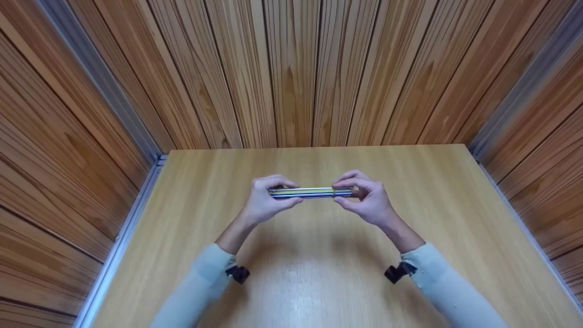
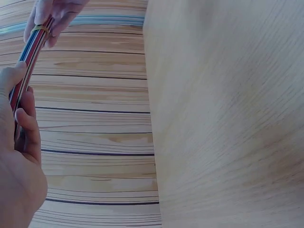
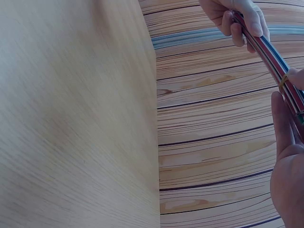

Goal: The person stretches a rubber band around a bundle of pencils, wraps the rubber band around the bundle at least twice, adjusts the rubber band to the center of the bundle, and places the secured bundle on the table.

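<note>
A bundle of slender, many-coloured pencils (image 1: 314, 193) is held level above the table, crosswise in front of me. My left hand (image 1: 266, 198) grips its left end, thumb below and fingers above in the head view. At the other end, my right hand (image 1: 371, 200) pinches the bundle between thumb and fingers. A yellowish rubber band (image 3: 283, 83) wraps the pencils close to the right fingertips. Blue, red and pale lengths show side by side in the left wrist view. Both tips of the bundle are partly hidden by the hands.
Beneath the hands spreads a light wooden table (image 1: 296, 282). Wood-plank walls (image 1: 291, 73) rise behind it and on both sides, with metal rails (image 1: 120, 237) along the table's side edges. A small black camera (image 1: 238, 274) sits on each sleeved wrist.
</note>
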### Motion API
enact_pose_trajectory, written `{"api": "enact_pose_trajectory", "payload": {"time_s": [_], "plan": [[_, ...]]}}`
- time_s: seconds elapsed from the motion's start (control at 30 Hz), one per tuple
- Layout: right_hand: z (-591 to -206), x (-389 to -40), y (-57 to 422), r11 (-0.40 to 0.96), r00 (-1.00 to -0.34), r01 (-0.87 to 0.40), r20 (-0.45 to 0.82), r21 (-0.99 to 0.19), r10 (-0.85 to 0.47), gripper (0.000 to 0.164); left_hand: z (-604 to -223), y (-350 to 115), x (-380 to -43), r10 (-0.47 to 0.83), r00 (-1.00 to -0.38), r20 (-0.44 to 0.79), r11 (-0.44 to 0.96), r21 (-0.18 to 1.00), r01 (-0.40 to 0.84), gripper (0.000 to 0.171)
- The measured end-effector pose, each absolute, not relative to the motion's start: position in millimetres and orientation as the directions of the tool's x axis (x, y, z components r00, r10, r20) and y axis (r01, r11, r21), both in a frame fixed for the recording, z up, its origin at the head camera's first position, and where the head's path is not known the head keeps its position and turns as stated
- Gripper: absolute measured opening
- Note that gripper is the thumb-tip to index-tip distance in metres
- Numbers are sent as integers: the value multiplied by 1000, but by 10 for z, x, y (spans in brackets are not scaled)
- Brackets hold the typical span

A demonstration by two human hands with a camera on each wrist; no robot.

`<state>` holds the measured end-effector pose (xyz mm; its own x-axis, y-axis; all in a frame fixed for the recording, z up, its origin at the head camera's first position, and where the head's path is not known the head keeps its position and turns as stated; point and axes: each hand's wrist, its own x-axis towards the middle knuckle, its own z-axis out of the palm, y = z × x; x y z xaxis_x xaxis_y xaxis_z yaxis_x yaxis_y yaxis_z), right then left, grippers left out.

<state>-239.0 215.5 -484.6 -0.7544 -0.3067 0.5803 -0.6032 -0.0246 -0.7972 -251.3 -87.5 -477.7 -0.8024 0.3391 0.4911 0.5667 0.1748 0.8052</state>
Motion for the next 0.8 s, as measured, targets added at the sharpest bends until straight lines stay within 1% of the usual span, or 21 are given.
{"api": "enact_pose_trajectory", "payload": {"time_s": [0.23,0.4,0.6,0.8], "plan": [[-4860,-2372,2176,13,-794,-572,549,-820,-262,30,-4779,-825,-2511,339,-778,529,116,797,593,25],[-4887,-2364,2196,31,-829,-531,512,-847,-225,28,-4806,-768,-2523,332,-801,498,117,821,559,22],[-4913,-2377,2202,28,-828,-523,500,-852,-256,29,-4802,-738,-2527,339,-809,479,134,827,546,21],[-4881,-2396,2213,-12,-814,-518,497,-855,-301,31,-4778,-725,-2533,333,-808,486,128,826,549,21]]}}
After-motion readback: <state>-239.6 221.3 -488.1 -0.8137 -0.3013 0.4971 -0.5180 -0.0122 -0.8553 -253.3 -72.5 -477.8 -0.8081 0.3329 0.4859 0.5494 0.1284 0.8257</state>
